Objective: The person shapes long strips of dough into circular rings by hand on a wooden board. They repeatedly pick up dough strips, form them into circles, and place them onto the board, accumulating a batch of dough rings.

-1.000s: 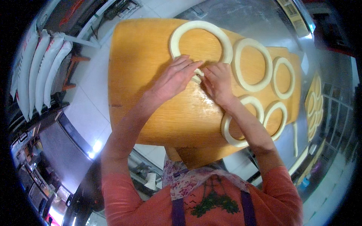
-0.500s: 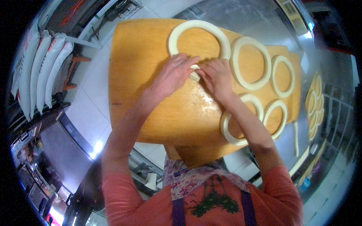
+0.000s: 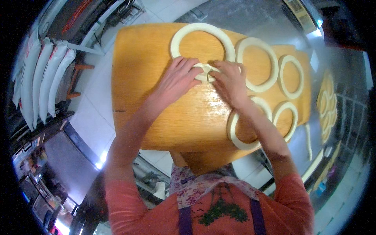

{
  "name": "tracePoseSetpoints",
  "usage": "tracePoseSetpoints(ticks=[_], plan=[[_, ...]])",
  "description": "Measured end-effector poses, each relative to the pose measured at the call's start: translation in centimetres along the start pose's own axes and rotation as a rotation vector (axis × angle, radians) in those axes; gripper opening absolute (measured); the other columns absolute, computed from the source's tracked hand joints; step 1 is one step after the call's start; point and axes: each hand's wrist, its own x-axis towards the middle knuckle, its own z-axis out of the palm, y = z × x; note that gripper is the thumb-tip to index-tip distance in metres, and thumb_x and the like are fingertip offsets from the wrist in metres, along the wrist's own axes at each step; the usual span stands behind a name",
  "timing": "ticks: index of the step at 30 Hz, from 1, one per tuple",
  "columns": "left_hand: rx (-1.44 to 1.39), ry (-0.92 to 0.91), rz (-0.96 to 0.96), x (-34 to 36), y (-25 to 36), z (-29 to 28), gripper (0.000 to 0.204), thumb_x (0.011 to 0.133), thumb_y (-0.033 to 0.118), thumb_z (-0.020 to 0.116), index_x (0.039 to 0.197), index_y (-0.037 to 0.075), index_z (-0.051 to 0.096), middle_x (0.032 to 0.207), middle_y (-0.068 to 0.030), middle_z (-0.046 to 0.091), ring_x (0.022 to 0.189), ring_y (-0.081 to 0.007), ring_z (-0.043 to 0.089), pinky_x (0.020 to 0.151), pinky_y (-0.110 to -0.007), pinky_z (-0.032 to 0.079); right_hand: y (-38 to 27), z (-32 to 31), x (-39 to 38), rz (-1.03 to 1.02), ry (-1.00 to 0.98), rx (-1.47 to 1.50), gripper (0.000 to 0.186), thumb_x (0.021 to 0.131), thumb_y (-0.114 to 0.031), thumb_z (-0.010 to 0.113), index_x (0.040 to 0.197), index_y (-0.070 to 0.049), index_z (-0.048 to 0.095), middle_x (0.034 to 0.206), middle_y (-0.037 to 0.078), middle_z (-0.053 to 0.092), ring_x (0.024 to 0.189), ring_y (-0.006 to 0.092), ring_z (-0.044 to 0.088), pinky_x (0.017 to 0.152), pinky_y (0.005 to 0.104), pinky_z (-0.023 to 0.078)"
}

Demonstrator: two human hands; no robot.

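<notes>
A large pale dough ring (image 3: 203, 26) lies at the far side of a wooden board (image 3: 164, 121). Both my hands grip its near side, where the two ends meet and show an uneven, pinched seam. My left hand (image 3: 178, 76) has its fingers closed round the end on the left, thumb on the near face. My right hand (image 3: 231, 80) holds the end on the right, fingers bent over it. The seam shows between my fingertips; the dough beneath the hands is hidden.
More dough rings (image 3: 257, 41) lie on the board to the right, two of them partly under or beside my right forearm. A second board with rings (image 3: 328, 105) stands farther right, near a dough strip (image 3: 308, 143) on the metal table. White sacks (image 3: 49, 80) stand at left.
My hands have spread slightly apart, and more of the dough seam shows between them. The right hand's fingers have shifted over the ring. The view has moved a little.
</notes>
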Motion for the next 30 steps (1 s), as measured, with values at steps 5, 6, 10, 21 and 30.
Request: tracePoseSetpoints(ticks=[5,6,10,21,30], plan=[[-0.038,0.104,-0.036,0.7,0.2,1.0,0.027,0.078,0.018,0.076,0.103,0.009,0.070,0.118,-0.0083,0.059,0.115,-0.0260,0.051,0.102,-0.041,0.035,0.3,0.7,0.6,0.094,0.035,0.102,0.027,0.078,-0.011,0.073,0.105,-0.011,0.070,0.129,0.004,0.061,0.120,0.0246,0.053,0.103,0.0472,0.030],[-0.057,0.115,-0.050,0.7,0.3,1.1,0.026,0.078,0.018,0.076,0.101,0.009,0.071,0.119,-0.0079,0.059,0.115,-0.0258,0.052,0.103,-0.041,0.034,0.3,0.9,0.5,0.106,0.050,0.132,0.026,0.078,-0.010,0.073,0.105,-0.011,0.070,0.128,0.004,0.061,0.120,0.0245,0.053,0.103,0.0470,0.030],[-0.092,0.151,-0.080,0.5,0.3,1.9,0.024,0.078,0.018,0.077,0.099,0.008,0.072,0.121,-0.0065,0.059,0.114,-0.0251,0.053,0.105,-0.042,0.031,-0.2,1.7,0.4,0.153,0.074,0.158,0.026,0.079,-0.006,0.069,0.104,-0.009,0.070,0.126,0.004,0.062,0.120,0.0247,0.054,0.104,0.0469,0.029],[-0.075,0.127,-0.092,-0.2,0.8,2.1,0.026,0.078,0.016,0.076,0.103,0.012,0.073,0.123,-0.0067,0.060,0.118,-0.0236,0.054,0.110,-0.050,0.027,-1.3,2.4,0.7,0.020,0.157,0.111,0.024,0.070,0.003,0.068,0.093,-0.004,0.065,0.122,0.009,0.063,0.112,0.0314,0.058,0.097,0.0479,0.037],[-0.101,0.094,-0.102,-0.1,0.8,1.0,0.028,0.078,0.011,0.076,0.105,0.010,0.070,0.124,-0.0086,0.059,0.120,-0.0251,0.054,0.113,-0.050,0.027,-2.1,1.0,0.7,0.118,0.056,0.196,0.032,0.068,-0.004,0.077,0.098,-0.004,0.065,0.126,0.010,0.061,0.115,0.0328,0.055,0.097,0.0478,0.037]])
